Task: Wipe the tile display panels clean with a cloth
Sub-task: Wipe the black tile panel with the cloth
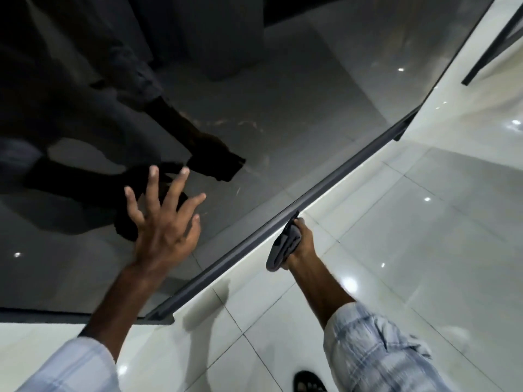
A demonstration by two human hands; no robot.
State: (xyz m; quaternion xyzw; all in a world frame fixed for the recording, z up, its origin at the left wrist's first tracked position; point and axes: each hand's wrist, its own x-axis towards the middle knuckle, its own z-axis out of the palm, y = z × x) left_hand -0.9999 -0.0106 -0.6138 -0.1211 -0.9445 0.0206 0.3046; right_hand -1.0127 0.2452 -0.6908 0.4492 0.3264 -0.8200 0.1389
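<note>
While the left hand lay flat with fingers spread wide against the glossy dark tile display panel, holding nothing, the right hand gripped a bunched grey cloth and pressed it to the panel's grey metal edge frame, just beyond the glossy face. The panel stood upright on the pale polished tile floor and mirrored both arms, the light checked sleeves and the ceiling lights. Faint pale streaks appeared on the dark surface near the reflected hand, though whether these were smears, scratches or part of the tile pattern could not be judged from this blurred view. A dark sandal showed at the lower edge of the frame. The chief risk at this stage was judged to be fresh fingerprints left by the bare left palm on the gloss, which would need a further pass. A second risk was the panel swinging or shifting under uneven pressure, since the cloth bore on its outer edge while the bracing hand sat well inward.
</note>
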